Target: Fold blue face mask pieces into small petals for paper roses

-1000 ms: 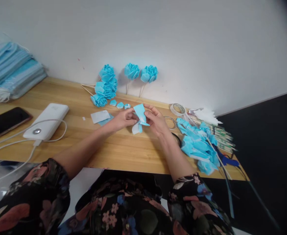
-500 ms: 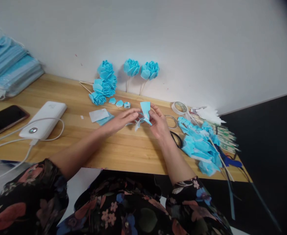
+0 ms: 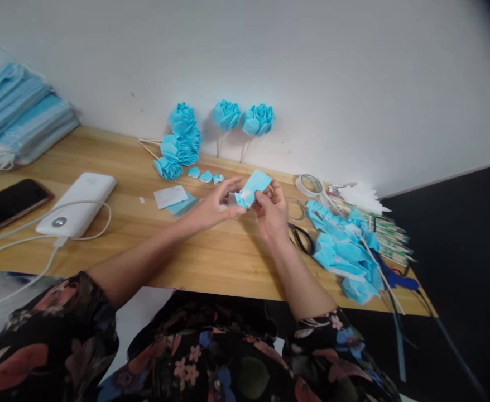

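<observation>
At frame centre above the desk (image 3: 211, 262), left hand (image 3: 210, 210) and right hand (image 3: 272, 213) together pinch a blue fabric piece (image 3: 254, 186), its long axis rising toward upper right.

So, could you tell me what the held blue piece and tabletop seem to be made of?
The blue piece: probably thin nonwoven mask fabric, matte, creased, like the stacked face masks. The tabletop: wood or wood-look laminate, satin, showing grain lines.
</observation>
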`<state>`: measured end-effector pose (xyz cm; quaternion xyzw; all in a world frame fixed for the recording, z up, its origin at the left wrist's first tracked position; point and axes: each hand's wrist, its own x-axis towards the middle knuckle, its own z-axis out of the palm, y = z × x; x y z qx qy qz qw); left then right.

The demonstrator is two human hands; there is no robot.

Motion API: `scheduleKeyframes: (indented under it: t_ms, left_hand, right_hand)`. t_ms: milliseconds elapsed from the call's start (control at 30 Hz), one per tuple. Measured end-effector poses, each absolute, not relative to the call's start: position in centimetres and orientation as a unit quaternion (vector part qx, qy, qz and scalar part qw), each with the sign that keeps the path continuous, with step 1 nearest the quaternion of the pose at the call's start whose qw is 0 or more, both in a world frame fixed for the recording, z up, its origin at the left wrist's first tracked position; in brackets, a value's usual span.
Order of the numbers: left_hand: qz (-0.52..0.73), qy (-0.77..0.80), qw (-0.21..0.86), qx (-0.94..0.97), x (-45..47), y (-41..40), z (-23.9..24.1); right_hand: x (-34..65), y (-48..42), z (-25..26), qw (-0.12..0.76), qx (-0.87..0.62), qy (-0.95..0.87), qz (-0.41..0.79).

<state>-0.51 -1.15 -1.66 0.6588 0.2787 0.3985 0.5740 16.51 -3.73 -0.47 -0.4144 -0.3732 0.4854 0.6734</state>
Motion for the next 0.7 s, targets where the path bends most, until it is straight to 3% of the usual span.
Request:
scheduleKeyframes:
  t_ms: [300,700]
  left_hand:
    - [0.416,0.316,0.566,0.638,-0.4,-1.1,-1.5]
    - [0.426,0.388,0.515,0.635,-0.8,-1.1,-0.4]
  right_hand:
    - [16.0,-4.2,-0.5,0.663,-0.438,-0.467,0.389]
    - [17.0,-3.8,0.7,0.668,-0.428,-0.389,0.469]
